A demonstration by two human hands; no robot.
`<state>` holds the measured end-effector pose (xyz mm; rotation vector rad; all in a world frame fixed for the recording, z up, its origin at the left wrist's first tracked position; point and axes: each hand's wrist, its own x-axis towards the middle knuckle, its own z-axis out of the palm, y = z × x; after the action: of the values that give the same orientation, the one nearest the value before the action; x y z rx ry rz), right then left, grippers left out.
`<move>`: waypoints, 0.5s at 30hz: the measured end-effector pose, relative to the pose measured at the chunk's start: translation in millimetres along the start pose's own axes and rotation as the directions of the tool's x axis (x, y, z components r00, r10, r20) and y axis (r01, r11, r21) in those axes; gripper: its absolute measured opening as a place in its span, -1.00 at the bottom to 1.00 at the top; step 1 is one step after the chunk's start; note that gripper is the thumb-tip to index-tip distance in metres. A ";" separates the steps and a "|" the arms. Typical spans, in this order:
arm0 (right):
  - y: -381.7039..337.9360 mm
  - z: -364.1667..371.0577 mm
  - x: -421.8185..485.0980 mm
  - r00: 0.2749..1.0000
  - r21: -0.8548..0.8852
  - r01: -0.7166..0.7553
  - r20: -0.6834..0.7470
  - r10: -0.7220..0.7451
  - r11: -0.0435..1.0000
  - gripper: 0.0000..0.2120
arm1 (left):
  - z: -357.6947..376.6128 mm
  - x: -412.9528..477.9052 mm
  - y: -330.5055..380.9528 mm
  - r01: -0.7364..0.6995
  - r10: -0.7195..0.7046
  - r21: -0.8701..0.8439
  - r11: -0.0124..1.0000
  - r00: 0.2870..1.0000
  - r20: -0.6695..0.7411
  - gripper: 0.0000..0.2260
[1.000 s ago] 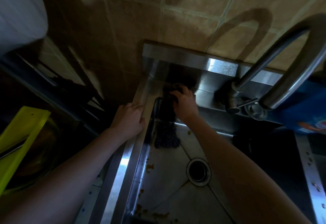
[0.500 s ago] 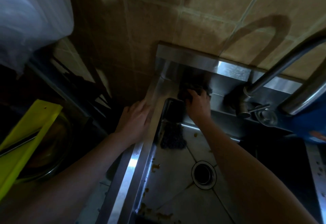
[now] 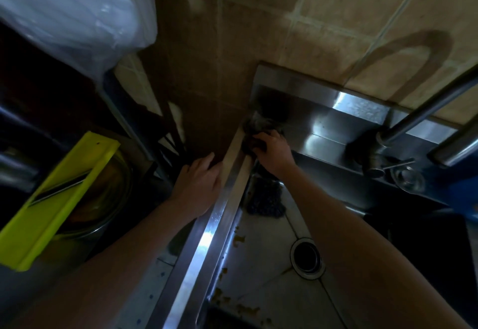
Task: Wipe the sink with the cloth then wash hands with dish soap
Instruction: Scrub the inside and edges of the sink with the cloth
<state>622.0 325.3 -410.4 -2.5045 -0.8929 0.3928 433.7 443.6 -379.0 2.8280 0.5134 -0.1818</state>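
- A clear plastic bag [image 3: 72, 10] hangs at the upper left; below it a yellow-green slicer [image 3: 59, 199] lies across a glass bowl [image 3: 108, 199], well apart from the sink.
- The left hand [image 3: 198, 186] lies open and flat, fingers spread, just beside the sink's [image 3: 207, 240] left rim; it holds nothing and looks to be bracing.
- The left rim runs as a long steel strip from near bottom centre up to the far left corner. That line is the edge the wipe would follow.
- The right hand [image 3: 271, 151] is closed over the dark cloth [image 3: 254, 130], pressing it into that far left corner where rim, back ledge and tiled wall [image 3: 258, 31] meet. The cloth lies just beyond the fingers, bunched; a dark knobbly length hangs below the wrist into the basin, whether it is the same cloth I cannot tell.
- The right hand is the nearer to the cloth; the wall blocks any move farther back, so open room lies toward the camera along the rim, or rightward along the back ledge.
- Orange-brown scraps [image 3: 239, 239] dot the basin floor near the drain [image 3: 306, 257], so the wiping seems unfinished.
- The tap [image 3: 388, 138] stands at the right, clear of the hand.
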 end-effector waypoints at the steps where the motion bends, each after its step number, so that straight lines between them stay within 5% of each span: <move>1: -3.3 3.1 -9.3 1.000 0.029 0.017 -0.004 -0.017 0.999 -0.66 | -1.2 -5.9 -0.7 0.007 -0.007 -0.006 1.000 1.000 0.008 -0.61; 6: -15.2 22.5 -56.0 0.999 0.188 0.047 -0.029 -0.042 0.981 -0.66 | -1.1 -37.7 -3.5 0.039 -0.038 -0.044 0.998 0.999 0.020 -0.59; 15: -12.3 14.5 -23.5 0.998 0.044 0.059 -0.032 -0.057 0.997 -0.76 | 9.1 -50.5 -6.4 0.016 -0.016 -0.012 1.000 1.000 0.013 -0.69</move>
<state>592.1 323.1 -414.0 -2.4311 -0.9321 0.3505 383.8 430.3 -380.7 2.8101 0.5329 -0.1987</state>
